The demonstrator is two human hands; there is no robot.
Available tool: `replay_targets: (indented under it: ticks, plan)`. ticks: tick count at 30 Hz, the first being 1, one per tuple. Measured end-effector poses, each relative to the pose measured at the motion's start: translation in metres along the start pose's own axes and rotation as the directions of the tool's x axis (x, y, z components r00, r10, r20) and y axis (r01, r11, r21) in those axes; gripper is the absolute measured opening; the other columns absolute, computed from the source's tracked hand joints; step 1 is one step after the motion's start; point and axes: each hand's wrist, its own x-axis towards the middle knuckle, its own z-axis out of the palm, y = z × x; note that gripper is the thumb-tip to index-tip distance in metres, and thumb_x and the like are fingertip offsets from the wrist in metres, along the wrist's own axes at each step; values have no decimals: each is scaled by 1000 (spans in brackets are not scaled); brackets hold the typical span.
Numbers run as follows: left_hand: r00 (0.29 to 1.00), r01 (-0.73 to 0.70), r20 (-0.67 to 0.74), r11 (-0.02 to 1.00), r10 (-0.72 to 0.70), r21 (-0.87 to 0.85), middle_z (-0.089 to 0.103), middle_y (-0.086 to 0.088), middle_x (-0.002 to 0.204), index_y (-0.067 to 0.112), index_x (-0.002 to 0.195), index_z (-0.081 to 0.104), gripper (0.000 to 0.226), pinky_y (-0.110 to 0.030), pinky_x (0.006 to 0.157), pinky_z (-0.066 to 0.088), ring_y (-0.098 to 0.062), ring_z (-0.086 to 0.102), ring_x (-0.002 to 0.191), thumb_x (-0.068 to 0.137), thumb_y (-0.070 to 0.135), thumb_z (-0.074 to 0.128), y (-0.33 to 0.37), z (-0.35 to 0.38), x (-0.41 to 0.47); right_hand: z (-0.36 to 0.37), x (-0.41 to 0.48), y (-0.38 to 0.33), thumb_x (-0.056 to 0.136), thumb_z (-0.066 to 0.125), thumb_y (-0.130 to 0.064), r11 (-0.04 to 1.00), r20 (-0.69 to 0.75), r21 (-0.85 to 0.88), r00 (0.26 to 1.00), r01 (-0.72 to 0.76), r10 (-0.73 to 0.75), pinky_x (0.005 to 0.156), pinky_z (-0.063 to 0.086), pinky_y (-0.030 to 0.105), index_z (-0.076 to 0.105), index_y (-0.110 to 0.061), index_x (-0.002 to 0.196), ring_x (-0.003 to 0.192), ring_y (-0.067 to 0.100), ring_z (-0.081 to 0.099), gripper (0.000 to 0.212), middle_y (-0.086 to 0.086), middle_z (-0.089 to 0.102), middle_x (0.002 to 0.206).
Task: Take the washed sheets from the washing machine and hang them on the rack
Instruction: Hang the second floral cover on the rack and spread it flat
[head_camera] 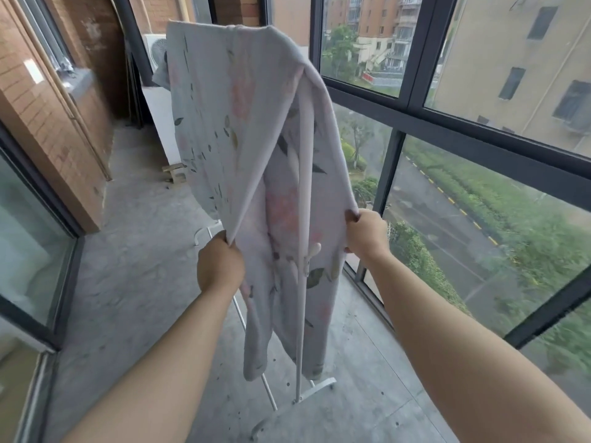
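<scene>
A pale sheet [224, 100] printed with pink flowers and dark leaves hangs draped over the top bar of a white drying rack [302, 314]. The rack's upright pole shows between the sheet's two hanging halves, and its foot stands on the concrete floor. My left hand [220, 263] grips the near edge of the sheet's left half. The edge of the right half is gripped by my right hand [366, 233]. Both arms reach forward, pulling the two edges apart. The rack's top bar is hidden under the cloth.
Dark-framed floor-to-ceiling windows [412, 100] run along the right, close to the rack. A brick wall [48, 123] and glass doors line the left. A white panel [160, 123] and a small wooden piece [174, 175] stand at the far end of the concrete floor [144, 266].
</scene>
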Motion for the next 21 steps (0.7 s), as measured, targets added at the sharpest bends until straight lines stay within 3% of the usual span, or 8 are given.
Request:
replay_targets:
  ticks: [1, 3, 6, 10, 12, 14, 18, 21]
  plan:
    - [1000, 13, -27, 1000, -13, -5, 68, -19, 98, 14, 104, 65, 22, -44, 74, 54, -42, 64, 90, 100, 18, 44, -5, -2, 3, 0, 1, 4, 104, 43, -20, 999, -25, 48, 1000, -12, 13, 57, 62, 44, 66, -7, 91, 70, 29, 71, 29, 13, 69, 94]
    - [1000, 25, -9, 1000, -25, 1, 68, -18, 98, 13, 108, 64, 23, -42, 72, 54, -41, 65, 90, 100, 17, 43, -7, 3, 1, 10, -4, 8, 106, 42, -27, 998, 88, 56, 996, -12, 7, 66, 63, 46, 61, -12, 100, 74, 26, 71, 24, 9, 67, 102]
    - [987, -24, 160, 1000, 21, 18, 70, -16, 97, 12, 108, 64, 23, -38, 69, 55, -38, 68, 84, 100, 21, 44, -8, 20, -12, 34, -15, 18, 107, 41, -27, 998, 176, -28, 983, 57, -51, 80, 58, 52, 57, -15, 100, 84, 33, 69, 21, 11, 67, 97]
    - [993, 52, 105, 998, -49, -28, 70, -12, 95, 18, 100, 63, 16, -43, 65, 61, -35, 71, 76, 92, 12, 49, -22, 26, -10, 31, -15, 39, 105, 43, -28, 997, -79, 71, 996, 33, -27, 70, 49, 40, 53, -16, 86, 78, 28, 60, 24, 8, 63, 86]
    - [986, 113, 133, 992, -103, -64, 68, -9, 105, 11, 103, 62, 15, -33, 54, 59, -31, 69, 76, 97, 11, 48, -30, 30, -11, 35, -16, 45, 99, 51, -24, 999, 39, 6, 998, 45, -46, 67, 50, 37, 60, -11, 86, 74, 26, 61, 21, 7, 67, 82]
    - [981, 110, 161, 994, -106, -15, 67, -14, 109, 6, 113, 65, 21, -25, 59, 48, -35, 66, 92, 101, 10, 47, -38, 36, -17, 43, -20, 52, 98, 53, -19, 994, 127, -84, 991, 63, -52, 58, 42, 33, 62, 0, 80, 63, 25, 54, 28, 10, 64, 70]
    - [993, 97, -57, 994, -100, -59, 68, -24, 112, 3, 117, 65, 26, -31, 74, 37, -43, 62, 107, 104, 15, 46, -55, 28, -19, 35, -16, 68, 102, 48, -23, 998, -132, -49, 990, 42, -48, 55, 29, 35, 47, -5, 61, 56, 26, 42, 45, 14, 51, 56]
    - [992, 66, -109, 998, -65, 2, 68, -26, 112, 2, 117, 64, 27, -39, 80, 44, -45, 61, 107, 105, 16, 44, -63, 22, -19, 34, -22, 67, 104, 47, -23, 999, -36, -42, 999, 33, -35, 56, 31, 34, 50, -8, 64, 57, 24, 45, 43, 11, 54, 60]
